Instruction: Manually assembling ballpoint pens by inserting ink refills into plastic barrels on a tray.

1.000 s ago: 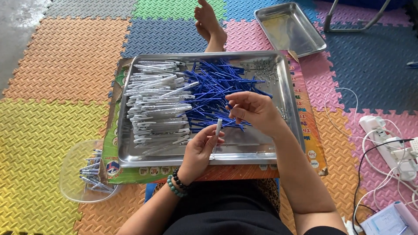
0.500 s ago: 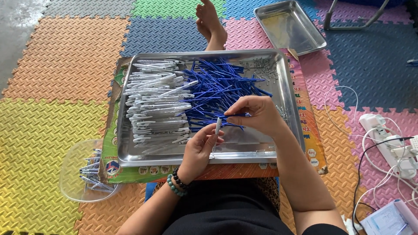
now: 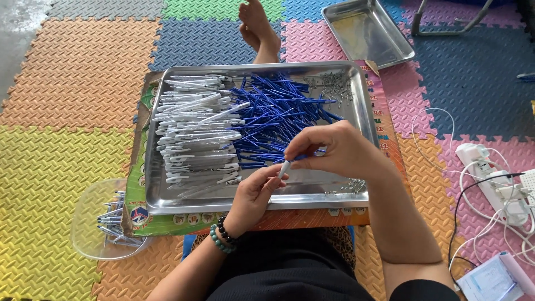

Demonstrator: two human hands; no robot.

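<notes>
A steel tray (image 3: 356,92) rests on my lap over a printed cardboard sheet (image 3: 146,214). It holds a heap of white pen barrels (image 3: 195,134) on the left and a heap of blue pen refills (image 3: 278,111) in the middle. My left hand (image 3: 253,195) holds a white pen barrel (image 3: 284,168) upright over the tray's near edge. My right hand (image 3: 340,150) pinches a blue refill (image 3: 312,156) at the barrel's top. Small metal springs (image 3: 334,86) lie in the tray's far right corner, and more springs (image 3: 348,187) near my right wrist.
A clear plastic bowl (image 3: 92,214) with several assembled pens sits at my left. An empty steel tray (image 3: 368,30) lies beyond. A foot (image 3: 259,25) rests past the tray. A white power strip (image 3: 490,178) with cables lies right, over coloured foam mats (image 3: 72,83).
My right hand has drawn a blue refill from the heap toward the white barrel in my left hand. The two hands now meet over the tray's near edge.
</notes>
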